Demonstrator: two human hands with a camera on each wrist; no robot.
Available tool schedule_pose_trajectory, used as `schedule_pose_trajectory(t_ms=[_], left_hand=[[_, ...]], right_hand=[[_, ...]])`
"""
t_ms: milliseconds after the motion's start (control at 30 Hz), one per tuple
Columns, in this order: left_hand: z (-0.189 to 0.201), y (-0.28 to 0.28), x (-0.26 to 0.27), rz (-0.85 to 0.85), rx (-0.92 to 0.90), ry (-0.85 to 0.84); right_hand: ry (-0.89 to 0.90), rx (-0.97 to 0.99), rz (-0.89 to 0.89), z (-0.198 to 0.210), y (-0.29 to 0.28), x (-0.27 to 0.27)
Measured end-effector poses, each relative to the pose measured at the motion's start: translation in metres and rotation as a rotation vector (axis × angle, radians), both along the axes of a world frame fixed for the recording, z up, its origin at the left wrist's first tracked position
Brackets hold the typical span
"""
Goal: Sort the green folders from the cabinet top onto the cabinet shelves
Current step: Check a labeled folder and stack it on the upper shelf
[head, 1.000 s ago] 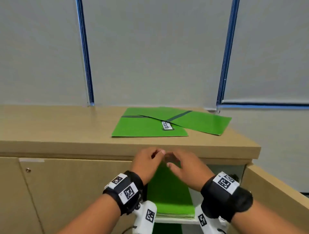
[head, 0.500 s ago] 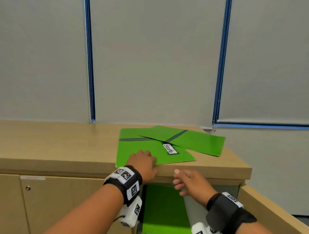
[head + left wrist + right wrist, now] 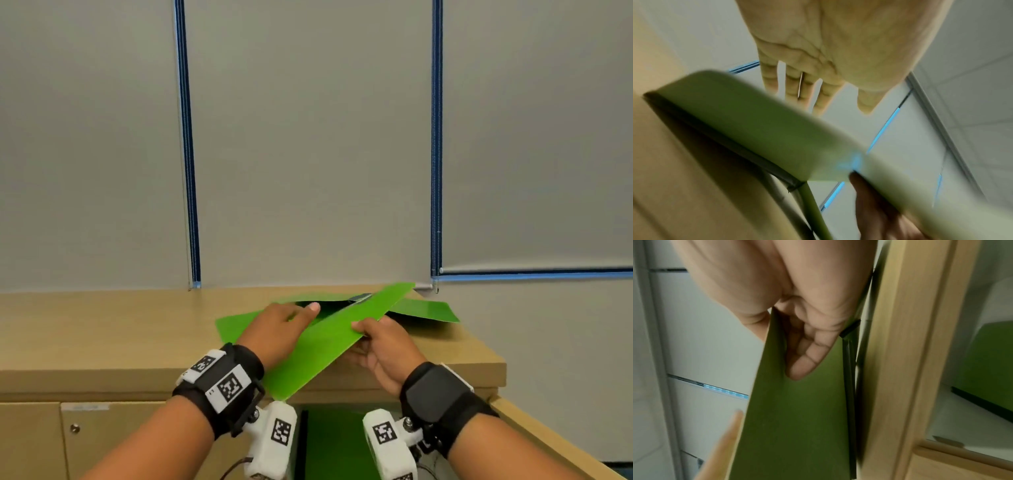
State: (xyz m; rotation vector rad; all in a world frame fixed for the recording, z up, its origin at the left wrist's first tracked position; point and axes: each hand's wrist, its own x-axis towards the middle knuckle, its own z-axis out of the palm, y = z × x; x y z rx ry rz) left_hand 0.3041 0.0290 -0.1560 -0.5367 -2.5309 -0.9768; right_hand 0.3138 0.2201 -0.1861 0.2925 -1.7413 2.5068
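Head view: right hand (image 3: 380, 349) pinches tilted folder's (image 3: 322, 346) edge; left hand (image 3: 279, 325) flat, fingers straight.

Your head camera looks forward and slightly down from above the forearms, taking in the cabinet top (image 3: 102, 329) across the lower frame and the wall behind. Your left wrist camera sits very close under the left hand (image 3: 838, 48), looking up along it. Your right wrist camera looks along the right hand (image 3: 777, 296). All three share the green folder (image 3: 329, 339).

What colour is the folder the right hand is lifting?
Bright green folder, gripped by the right hand; head view shows it best.
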Motion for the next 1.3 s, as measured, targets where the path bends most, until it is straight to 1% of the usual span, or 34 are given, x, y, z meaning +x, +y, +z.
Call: schedule_pose_trajectory(t_ms=[100,200,300,400,533,600,667,733,800,900,967,1033,1200,1300], left_hand=[[0.017,-0.031,-0.017,0.09,0.092,-0.005],[0.015,-0.05,-0.038,0.213,0.017,-0.107],[0.012,-0.051,-0.05,0.259,-0.014,-0.191],[0.015,-0.045,-0.049,0.213,-0.001,-0.193],[0.022,-0.036,-0.035,0.165,0.098,-0.167],[0.027,-0.032,-0.023,0.162,0.106,-0.108],[0.036,-0.029,-0.008,0.154,0.135,-0.009],[0.046,-0.026,0.008,0.122,0.211,0.083],[0.053,-0.026,0.017,0.063,0.297,0.119],[0.055,-0.029,0.025,-0.139,0.497,0.058],[0.052,-0.028,0.031,-0.222,0.58,0.031],[0.044,-0.024,0.034,-0.266,0.625,0.0],[0.01,-0.015,0.032,-0.344,0.74,-0.094],[-0.013,-0.011,0.035,-0.362,0.843,-0.188]], right_hand=[[0.021,-0.011,-0.043,0.026,0.009,0.004],[0.028,-0.047,-0.067,0.041,0.019,0.008],[0.023,-0.073,-0.094,0.048,0.027,0.013],[0.041,-0.104,-0.11,0.049,0.035,0.018],[0.053,-0.116,-0.087,0.053,0.044,0.022],[0.061,-0.136,-0.065,0.056,0.048,0.024],[0.064,-0.153,-0.06,0.058,0.054,0.024],[0.078,-0.149,-0.079,0.059,0.056,0.023],[0.088,-0.13,-0.13,0.059,0.056,0.02],[0.138,-0.079,-0.222,0.06,0.056,0.02],[0.188,0.007,-0.298,0.06,0.056,0.02],[0.208,0.087,-0.365,0.057,0.058,0.02],[0.2,0.114,-0.372,0.051,0.064,0.027],[0.169,0.214,-0.417,0.036,0.07,0.025]])
